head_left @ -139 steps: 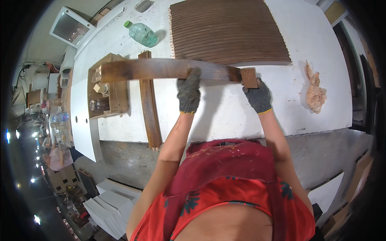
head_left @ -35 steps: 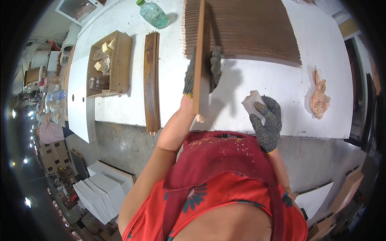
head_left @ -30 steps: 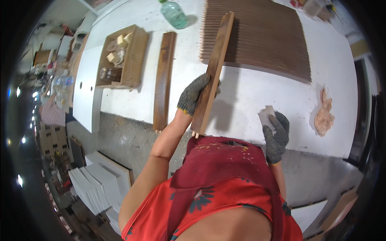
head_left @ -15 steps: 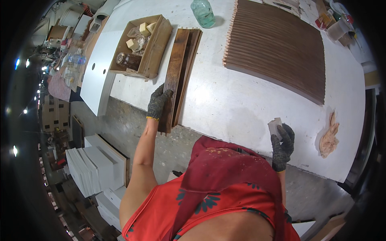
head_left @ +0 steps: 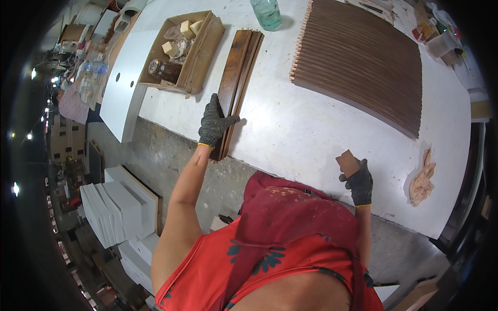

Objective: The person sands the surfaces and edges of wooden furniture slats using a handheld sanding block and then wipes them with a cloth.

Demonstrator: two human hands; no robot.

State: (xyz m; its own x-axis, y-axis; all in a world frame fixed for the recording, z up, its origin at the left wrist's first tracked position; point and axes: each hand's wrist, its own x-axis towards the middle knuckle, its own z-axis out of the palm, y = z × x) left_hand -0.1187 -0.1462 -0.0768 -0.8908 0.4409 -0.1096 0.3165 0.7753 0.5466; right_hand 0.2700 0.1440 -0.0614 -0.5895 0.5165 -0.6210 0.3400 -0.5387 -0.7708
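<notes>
My left hand (head_left: pixel 213 123), in a dark grey knit glove, spans a few narrow dark-brown wooden slats (head_left: pixel 236 67) near their close end. Its fingers lie along the left edge and the thumb reaches across to the right edge. The slats lie side by side on the white table, their near ends jutting past its edge. In a matching glove, my right hand (head_left: pixel 359 181) is shut on a small rectangular pad (head_left: pixel 347 163), its brown face showing, which looks like sandpaper. That hand is above the table's near right part, apart from the slats.
A cardboard box (head_left: pixel 199 67) with a brown jar and pale blocks stands left of the slats. Beyond are a greenish jar (head_left: pixel 266 14) and a wide row of dark slats (head_left: pixel 358 65). A crumpled cloth (head_left: pixel 422 181) lies at right. White panels (head_left: pixel 111 212) stack on the floor.
My left hand has shifted to lie across the slats, and the gap between them has narrowed. My right hand has turned the pad, so its brown face shows instead of the pale one.
</notes>
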